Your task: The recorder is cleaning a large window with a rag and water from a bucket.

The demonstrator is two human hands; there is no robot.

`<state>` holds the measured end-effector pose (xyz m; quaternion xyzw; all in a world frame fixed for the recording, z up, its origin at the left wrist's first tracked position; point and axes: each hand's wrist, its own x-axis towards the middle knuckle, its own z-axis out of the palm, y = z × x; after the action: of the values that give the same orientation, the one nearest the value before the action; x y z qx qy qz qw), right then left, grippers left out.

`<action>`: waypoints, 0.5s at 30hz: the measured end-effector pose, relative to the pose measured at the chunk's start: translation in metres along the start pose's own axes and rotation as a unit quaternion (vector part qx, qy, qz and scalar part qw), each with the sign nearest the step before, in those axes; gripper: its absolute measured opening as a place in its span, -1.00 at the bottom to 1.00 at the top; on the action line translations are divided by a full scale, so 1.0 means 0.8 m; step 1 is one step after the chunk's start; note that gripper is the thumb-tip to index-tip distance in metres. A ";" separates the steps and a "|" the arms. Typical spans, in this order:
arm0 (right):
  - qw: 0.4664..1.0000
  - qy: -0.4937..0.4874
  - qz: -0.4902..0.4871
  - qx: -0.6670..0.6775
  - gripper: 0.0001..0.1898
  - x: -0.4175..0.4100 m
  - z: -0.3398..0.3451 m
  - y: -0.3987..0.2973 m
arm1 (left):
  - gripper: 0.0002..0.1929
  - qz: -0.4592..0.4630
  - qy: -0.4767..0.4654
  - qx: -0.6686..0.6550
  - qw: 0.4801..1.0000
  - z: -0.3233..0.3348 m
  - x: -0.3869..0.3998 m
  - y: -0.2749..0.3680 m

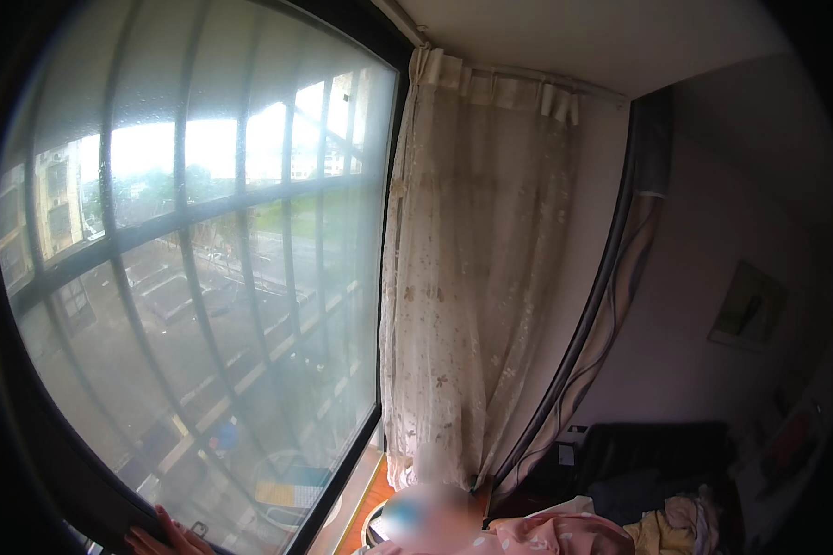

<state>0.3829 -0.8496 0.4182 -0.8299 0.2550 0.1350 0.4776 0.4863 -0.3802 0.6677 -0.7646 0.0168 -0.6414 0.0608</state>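
At the lower left edge, my left hand lies against the dark frame of a large window, thumb apart from the fingers. Nothing shows in its grasp, and the picture's bottom edge cuts off the wrist. Beside the hand, a small metal window latch is partly visible. The hazy glass pane fills the left half of the view, with metal security bars behind it. My right hand is out of view.
A sheer floral curtain hangs right of the window above a wooden sill. Pink spotted cloth lies below, next to a blurred patch. Rumpled clothes lie by a black padded backrest. A picture hangs on the wall.
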 end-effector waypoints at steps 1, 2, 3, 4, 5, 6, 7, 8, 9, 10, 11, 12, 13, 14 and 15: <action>1.000 -0.002 -0.003 -0.002 -0.31 0.003 -0.002 0.000 | -0.62 0.000 0.000 0.000 1.000 0.000 0.002 0.002; 1.000 -0.003 -0.006 -0.005 -0.31 0.001 -0.004 0.003 | -0.61 -0.002 0.004 -0.013 1.000 0.000 0.003 0.004; 1.000 -0.006 -0.009 -0.007 -0.31 0.000 -0.005 0.006 | -0.61 -0.004 0.006 -0.025 1.000 0.000 0.004 0.005; 1.000 -0.009 -0.012 -0.009 -0.31 0.001 -0.005 0.007 | -0.61 -0.003 0.006 -0.024 1.000 0.000 0.006 0.005; 1.000 -0.011 -0.015 -0.012 -0.31 0.001 -0.006 0.010 | -0.60 0.001 0.008 -0.025 1.000 0.000 0.007 0.005; 1.000 -0.013 -0.016 -0.014 -0.31 0.000 -0.004 0.014 | -0.60 0.005 0.008 -0.026 1.000 -0.001 0.007 0.005; 1.000 -0.014 -0.018 -0.017 -0.31 0.002 0.001 0.014 | -0.60 0.005 0.007 -0.027 1.000 -0.002 0.006 0.004; 0.999 -0.015 -0.020 -0.021 -0.31 0.003 0.006 0.018 | -0.59 0.000 -0.003 -0.028 1.000 -0.004 0.005 0.004; 0.999 -0.016 -0.023 -0.025 -0.31 0.000 0.008 0.023 | -0.58 -0.006 -0.012 -0.029 0.999 -0.005 0.003 0.003; 0.999 -0.019 -0.022 -0.027 -0.31 -0.004 0.011 0.027 | -0.58 -0.005 -0.015 -0.030 0.999 -0.006 0.000 0.002; 0.999 -0.022 -0.022 -0.029 -0.31 -0.006 0.017 0.029 | -0.60 -0.010 -0.018 -0.018 1.000 -0.006 -0.002 0.000; 0.999 -0.025 -0.021 -0.032 -0.31 -0.006 0.025 0.028 | -0.61 -0.015 -0.021 -0.007 1.000 -0.007 -0.006 -0.002; 0.999 -0.029 -0.020 -0.034 -0.31 -0.011 0.029 0.032 | -0.61 -0.013 -0.025 -0.007 1.000 -0.007 -0.009 -0.006; 0.999 -0.032 -0.019 -0.036 -0.31 -0.019 0.032 0.034 | -0.63 -0.014 -0.036 0.054 0.998 -0.008 -0.012 -0.010; 0.999 -0.037 -0.017 -0.036 -0.31 -0.023 0.032 0.031 | -0.64 -0.013 -0.047 0.119 0.992 -0.008 -0.014 -0.012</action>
<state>0.3543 -0.8321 0.3958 -0.8450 0.2183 0.1667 0.4589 0.4772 -0.3698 0.6590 -0.7814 -0.0723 -0.6029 0.1439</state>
